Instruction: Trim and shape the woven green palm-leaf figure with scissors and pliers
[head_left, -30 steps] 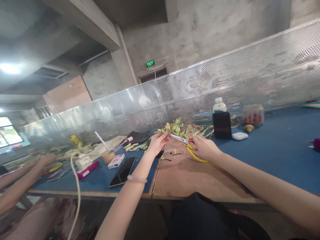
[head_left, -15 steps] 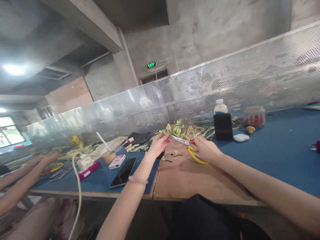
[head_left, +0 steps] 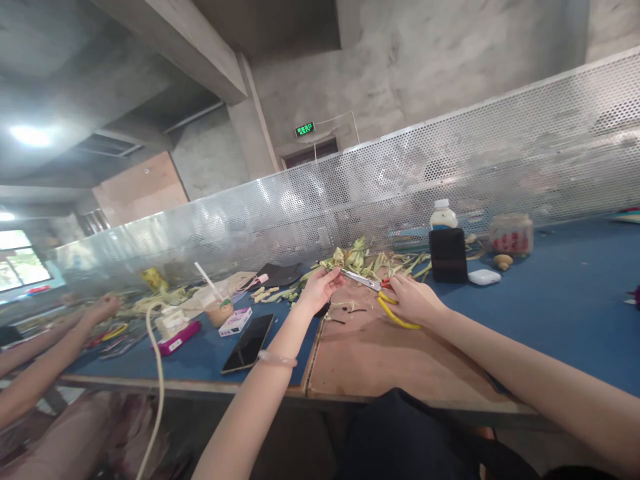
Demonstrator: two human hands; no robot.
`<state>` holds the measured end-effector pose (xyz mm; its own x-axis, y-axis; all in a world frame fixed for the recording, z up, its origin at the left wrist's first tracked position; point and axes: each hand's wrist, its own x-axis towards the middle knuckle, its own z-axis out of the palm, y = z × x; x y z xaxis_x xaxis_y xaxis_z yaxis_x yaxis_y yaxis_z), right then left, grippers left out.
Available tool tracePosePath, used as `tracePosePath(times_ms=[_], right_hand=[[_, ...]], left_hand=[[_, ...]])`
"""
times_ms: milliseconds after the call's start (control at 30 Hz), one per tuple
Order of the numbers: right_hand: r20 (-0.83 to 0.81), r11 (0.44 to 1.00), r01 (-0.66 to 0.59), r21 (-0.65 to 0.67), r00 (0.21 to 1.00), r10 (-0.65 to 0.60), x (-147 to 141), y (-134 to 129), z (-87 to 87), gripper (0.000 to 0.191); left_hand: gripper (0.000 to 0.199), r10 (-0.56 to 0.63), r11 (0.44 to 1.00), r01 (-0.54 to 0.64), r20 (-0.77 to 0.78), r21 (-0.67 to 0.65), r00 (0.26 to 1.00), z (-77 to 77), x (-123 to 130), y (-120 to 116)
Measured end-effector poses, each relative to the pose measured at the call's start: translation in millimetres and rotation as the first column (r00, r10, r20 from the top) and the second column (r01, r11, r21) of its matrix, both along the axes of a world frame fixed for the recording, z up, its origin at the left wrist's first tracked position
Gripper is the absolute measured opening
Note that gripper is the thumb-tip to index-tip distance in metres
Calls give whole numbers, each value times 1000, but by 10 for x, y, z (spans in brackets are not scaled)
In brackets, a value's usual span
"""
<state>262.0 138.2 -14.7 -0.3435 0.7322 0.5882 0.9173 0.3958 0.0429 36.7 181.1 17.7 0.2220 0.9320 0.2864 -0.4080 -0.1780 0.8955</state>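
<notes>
Both hands as before: right hand [head_left: 411,298] around scissors [head_left: 376,288], left fingers [head_left: 332,275] pinching leaf strip [head_left: 336,259].

Bare concrete walls [head_left: 450,60], perforated metal screen [head_left: 500,153], green exit sign [head_left: 305,129], window [head_left: 23,263].

Both forearms are bare with no sleeves, and the left wrist carries a thin pale bangle [head_left: 278,359], possibly translucent jade.

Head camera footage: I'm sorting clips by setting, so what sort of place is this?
Probably a factory workshop: a long blue workbench behind a perforated metal screen, bare concrete walls, and leaf scraps.
</notes>
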Motion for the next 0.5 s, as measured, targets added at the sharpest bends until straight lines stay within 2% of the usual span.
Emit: tracePosePath(times_ms=[500], right_hand=[[-13,1000,-6,-10,1000,6,-2,11,-7,35]], left_hand=[[13,-34,999,34,-20,13,999,-24,-1,-2]])
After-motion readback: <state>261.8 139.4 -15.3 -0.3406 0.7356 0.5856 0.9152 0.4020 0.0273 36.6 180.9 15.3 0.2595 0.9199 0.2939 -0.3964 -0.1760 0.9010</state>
